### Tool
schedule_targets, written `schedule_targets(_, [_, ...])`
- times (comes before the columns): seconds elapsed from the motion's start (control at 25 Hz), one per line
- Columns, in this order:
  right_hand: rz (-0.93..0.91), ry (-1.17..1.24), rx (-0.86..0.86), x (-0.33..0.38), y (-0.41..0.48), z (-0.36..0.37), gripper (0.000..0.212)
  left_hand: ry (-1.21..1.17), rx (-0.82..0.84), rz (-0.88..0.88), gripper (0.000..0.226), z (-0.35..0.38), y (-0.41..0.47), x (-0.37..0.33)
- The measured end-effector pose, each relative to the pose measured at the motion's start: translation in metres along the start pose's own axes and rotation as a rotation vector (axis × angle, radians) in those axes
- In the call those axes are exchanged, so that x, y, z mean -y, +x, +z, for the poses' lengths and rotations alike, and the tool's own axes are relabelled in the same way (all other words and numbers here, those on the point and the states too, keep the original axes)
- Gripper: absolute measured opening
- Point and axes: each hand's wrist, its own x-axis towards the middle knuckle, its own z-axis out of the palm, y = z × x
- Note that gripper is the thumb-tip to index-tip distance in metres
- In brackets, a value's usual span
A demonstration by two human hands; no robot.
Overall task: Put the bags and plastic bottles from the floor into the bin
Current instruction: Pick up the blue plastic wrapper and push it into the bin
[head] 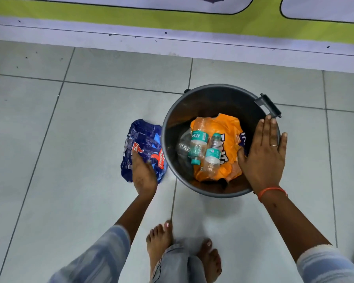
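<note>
While your right hand (263, 152) lies flat and spread on the bin (172, 123) rim to steady it, your left hand (144, 174) presses on the blue bag (140, 141), gathering it; 3 bottles (198, 147) and the orange bag (227, 127) are inside.

Person, seen from above. Both sleeves (98, 256) are pale blue with faint white stripes, ending below the elbow. The right hand (263, 152) bears a thin ring (273, 145) on one finger and an orange thread band (271, 192) around the wrist. The left hand (143, 174) is unadorned. Grey-blue trousers (178, 264) at 6 o'clock; bare feet (159, 240), toenails lightly painted.
</note>
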Motion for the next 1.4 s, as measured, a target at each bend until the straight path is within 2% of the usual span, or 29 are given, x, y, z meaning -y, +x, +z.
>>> schedule_targets(0.08, [-0.010, -0.002, -0.027, 0.000, 0.000, 0.004, 0.073, 0.325, 0.266, 0.083, 0.080, 0.034, 0.013, 0.043])
schedule_targets(0.12, [-0.009, -0.002, -0.039, 0.000, 0.001, 0.004, 0.073, 0.484, 0.341, 0.137, 0.089, 0.047, 0.017, 0.059])
schedule_targets(0.24, [-0.013, 0.000, -0.056, -0.001, 0.000, 0.007, 0.073, 0.729, 0.348, 0.194, 0.094, 0.073, 0.021, 0.087])
schedule_targets(0.36, [-0.011, 0.006, -0.064, -0.001, -0.001, 0.008, 0.073, 0.791, 0.384, 0.205, 0.088, 0.074, 0.029, 0.092])
schedule_targets(0.44, [-0.005, 0.006, -0.068, -0.002, -0.001, 0.009, 0.073, 0.736, 0.419, 0.224, 0.083, 0.067, 0.033, 0.086])
schedule_targets(0.52, [-0.005, 0.016, -0.064, 0.000, 0.001, 0.009, 0.074, 0.585, 0.399, 0.119, 0.071, 0.049, 0.033, 0.068])
schedule_targets(0.6, [0.007, 0.028, -0.037, -0.001, 0.000, 0.006, 0.073, 0.281, 0.254, -0.006, 0.058, 0.021, 0.019, 0.035])
schedule_targets(0.64, [0.015, 0.034, -0.024, -0.001, 0.000, 0.004, 0.073, 0.127, 0.158, -0.005, 0.055, 0.005, 0.009, 0.014])
schedule_targets(0.72, [0.026, 0.032, 0.005, 0.002, -0.001, 0.003, 0.072, -0.063, 0.021, 0.087, 0.053, -0.037, -0.025, -0.030])
schedule_targets(0.8, [0.036, 0.053, 0.026, 0.003, -0.002, -0.002, 0.070, -0.176, -0.033, 0.216, 0.057, -0.080, -0.073, -0.077])
schedule_targets(0.88, [0.052, 0.075, 0.056, 0.004, -0.001, -0.009, 0.067, -0.151, -0.047, 0.418, 0.061, -0.106, -0.116, -0.113])
schedule_targets(0.96, [0.071, 0.096, 0.081, 0.006, 0.000, -0.014, 0.061, -0.082, 0.067, 0.523, 0.061, -0.103, -0.142, -0.138])
schedule_targets(1.0, [0.079, 0.119, 0.084, 0.007, 0.000, -0.017, 0.061, -0.085, 0.168, 0.520, 0.056, -0.090, -0.147, -0.145])
schedule_targets(1.08, [0.086, 0.212, 0.066, 0.005, -0.001, -0.020, 0.063, -0.094, 0.380, 0.383, 0.050, -0.055, -0.147, -0.162])
schedule_targets(1.12, [0.092, 0.283, 0.054, 0.004, -0.001, -0.022, 0.064, 0.020, 0.521, 0.344, 0.057, -0.035, -0.139, -0.166])
schedule_targets(1.16, [0.103, 0.362, 0.045, 0.002, -0.001, -0.026, 0.066, 0.216, 0.646, 0.414, 0.066, -0.013, -0.132, -0.168])
schedule_targets(1.24, [0.123, 0.481, 0.035, -0.001, 0.001, -0.031, 0.071, 0.547, 0.691, 0.541, 0.070, 0.023, -0.114, -0.156])
schedule_targets(1.32, [0.108, 0.475, 0.051, 0.002, 0.003, -0.037, 0.067, 0.654, 0.758, 0.475, 0.060, 0.048, -0.095, -0.144])
schedule_targets(1.4, [0.052, 0.455, 0.125, 0.006, 0.004, -0.038, 0.055, 0.661, 0.840, 0.463, 0.047, 0.055, -0.083, -0.139])
